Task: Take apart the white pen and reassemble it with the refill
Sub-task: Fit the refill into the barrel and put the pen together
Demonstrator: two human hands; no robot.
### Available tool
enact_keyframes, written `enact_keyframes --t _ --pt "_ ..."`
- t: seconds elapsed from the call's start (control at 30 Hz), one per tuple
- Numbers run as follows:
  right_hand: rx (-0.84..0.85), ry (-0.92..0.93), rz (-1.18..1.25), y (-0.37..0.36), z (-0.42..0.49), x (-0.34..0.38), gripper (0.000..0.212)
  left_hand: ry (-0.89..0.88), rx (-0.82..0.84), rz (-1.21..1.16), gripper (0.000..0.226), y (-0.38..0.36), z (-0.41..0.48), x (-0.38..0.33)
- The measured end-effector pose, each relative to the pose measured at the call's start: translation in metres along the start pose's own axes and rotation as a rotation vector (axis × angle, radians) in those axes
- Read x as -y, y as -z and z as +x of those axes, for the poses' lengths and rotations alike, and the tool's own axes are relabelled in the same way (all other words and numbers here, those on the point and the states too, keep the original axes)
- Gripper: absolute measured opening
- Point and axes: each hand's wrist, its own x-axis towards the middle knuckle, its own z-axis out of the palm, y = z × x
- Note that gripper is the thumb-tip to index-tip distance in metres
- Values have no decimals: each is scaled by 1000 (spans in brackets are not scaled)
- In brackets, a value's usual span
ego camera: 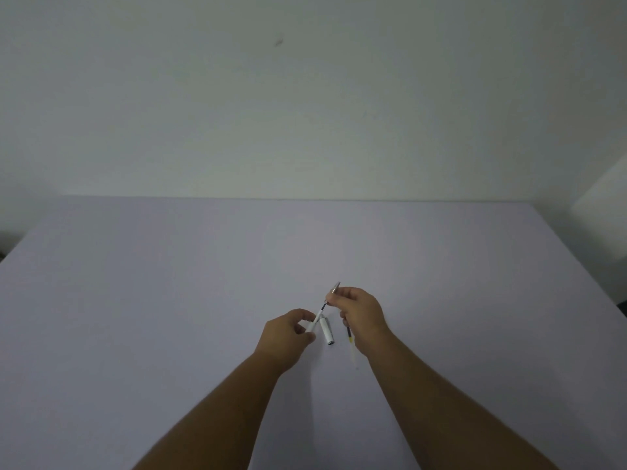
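My left hand (pixel 286 335) grips the white pen barrel (pixel 315 321), which slants up to the right. My right hand (pixel 361 315) pinches the silver tip section (pixel 334 289). A thin dark length of refill shows in the gap between barrel and tip section. The white pen cap (pixel 327 331) lies on the table between my hands. Another refill (pixel 350 340), dark with a yellow band and a clear end, lies on the table under my right hand, partly hidden by it.
The pale lilac table (pixel 169 300) spreads wide on all sides of my hands. Its far edge meets a plain white wall (pixel 305 113). The right edge of the table runs diagonally at the far right.
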Motion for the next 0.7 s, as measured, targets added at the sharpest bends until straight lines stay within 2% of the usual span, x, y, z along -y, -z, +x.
enact_keyframes --t 0.07,0.33,0.53,0.7 --pt "12 7 -31 1 -1 -1 7 -6 -6 8 22 0 0 -1" --pt "103 16 -131 -3 -7 -4 11 -16 -46 55 29 -3 2 -6" --pt "199 3 -158 -4 -9 -4 14 -10 -75 128 18 -3 2 -8" --pt "186 -62 -214 -4 -7 -1 22 -30 -92 175 10 -4 2 -12"
